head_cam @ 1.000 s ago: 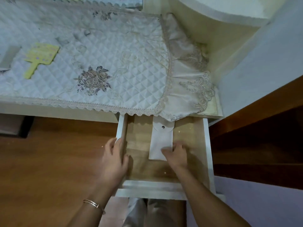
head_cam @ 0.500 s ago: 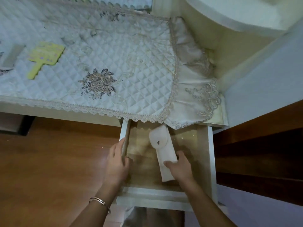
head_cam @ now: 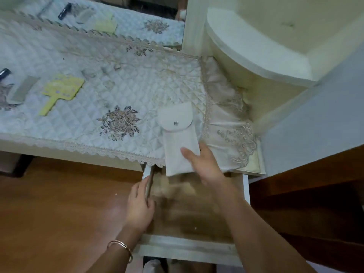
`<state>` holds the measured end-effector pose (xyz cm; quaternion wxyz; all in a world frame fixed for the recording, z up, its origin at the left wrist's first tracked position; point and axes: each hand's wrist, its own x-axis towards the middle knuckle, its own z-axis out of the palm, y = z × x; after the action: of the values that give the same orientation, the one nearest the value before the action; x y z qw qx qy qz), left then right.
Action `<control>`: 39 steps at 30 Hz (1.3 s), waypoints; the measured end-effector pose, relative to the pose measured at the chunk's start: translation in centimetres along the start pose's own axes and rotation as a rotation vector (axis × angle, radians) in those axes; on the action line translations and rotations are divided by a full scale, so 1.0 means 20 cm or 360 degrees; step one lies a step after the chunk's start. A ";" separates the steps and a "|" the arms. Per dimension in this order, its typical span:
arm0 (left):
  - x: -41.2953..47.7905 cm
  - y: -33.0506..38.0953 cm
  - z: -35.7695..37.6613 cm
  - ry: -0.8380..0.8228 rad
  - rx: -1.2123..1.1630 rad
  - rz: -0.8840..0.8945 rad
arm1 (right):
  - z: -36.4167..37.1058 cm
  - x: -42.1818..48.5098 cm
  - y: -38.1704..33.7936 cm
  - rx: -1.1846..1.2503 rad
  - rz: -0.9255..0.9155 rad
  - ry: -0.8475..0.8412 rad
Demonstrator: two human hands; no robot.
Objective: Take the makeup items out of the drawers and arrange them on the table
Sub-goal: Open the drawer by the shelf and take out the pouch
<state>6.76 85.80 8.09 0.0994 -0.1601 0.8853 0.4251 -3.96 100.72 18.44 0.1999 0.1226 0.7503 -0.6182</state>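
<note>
A white fabric pouch [head_cam: 178, 138] with a snap-button flap is in my right hand [head_cam: 204, 164], which grips its lower end. The pouch is over the front right part of the quilted tablecloth [head_cam: 122, 91], its lower end jutting past the table edge above the drawer. The wooden drawer [head_cam: 189, 205] below stands pulled out and its visible floor is bare. My left hand [head_cam: 139, 205] holds the drawer's left side wall. A yellow hand mirror [head_cam: 61, 90], a grey flat item [head_cam: 24, 90] and a dark tube [head_cam: 4, 72] lie on the cloth at the left.
A mirror [head_cam: 110, 20] at the back reflects the cloth and items. A cream curved shelf unit [head_cam: 262, 46] rises at the right of the table. Brown wooden floor [head_cam: 59, 213] lies left of the drawer, and a dark wooden surface [head_cam: 307, 203] lies to its right.
My right hand has lifted the white pouch out of the drawer and carried it up over the table's front edge. My left hand stays on the drawer's left wall.
</note>
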 end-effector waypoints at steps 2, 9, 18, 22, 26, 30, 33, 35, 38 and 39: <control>0.03 0.01 0.01 0.0032 -0.0010 -0.0017 | 0.10 0.18 -0.08 0.0154 0.0039 0.0109; 0.15 0.03 0.02 0.0072 0.0058 -0.0104 | 0.23 0.55 -0.07 -0.0286 -0.0057 0.0386; 0.16 0.02 0.01 0.0058 -0.0052 -0.0078 | -0.01 0.00 0.21 -0.0602 -0.0392 0.0418; 0.04 -0.01 -0.04 0.0115 0.0187 0.0203 | -0.18 -0.38 0.50 -0.0983 -0.0307 0.0500; -0.21 -0.14 -0.05 -0.0097 0.0594 0.0675 | -0.28 -0.63 0.78 -0.1199 0.0067 0.0105; -0.27 -0.27 -0.06 -0.0348 0.0829 0.0817 | -0.27 -0.69 0.91 -0.1303 -0.0092 0.0182; -0.23 -0.25 -0.07 -0.0272 0.0885 0.0880 | -0.25 -0.67 0.93 -0.1253 -0.0083 0.0313; -0.23 -0.21 -0.08 -0.0225 0.0853 0.0801 | -0.26 -0.65 0.92 -0.1353 -0.0174 0.0415; -0.21 -0.15 -0.07 -0.0139 0.0855 0.0672 | -0.29 -0.58 0.88 -0.1579 -0.0377 0.0531; -0.18 -0.13 -0.07 -0.0101 0.0913 0.0650 | -0.31 -0.54 0.86 -0.1647 -0.0407 0.0545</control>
<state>11.04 83.81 8.24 0.0807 0.0680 0.9789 0.1749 12.13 110.95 9.20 0.0327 0.0154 0.9865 -0.1600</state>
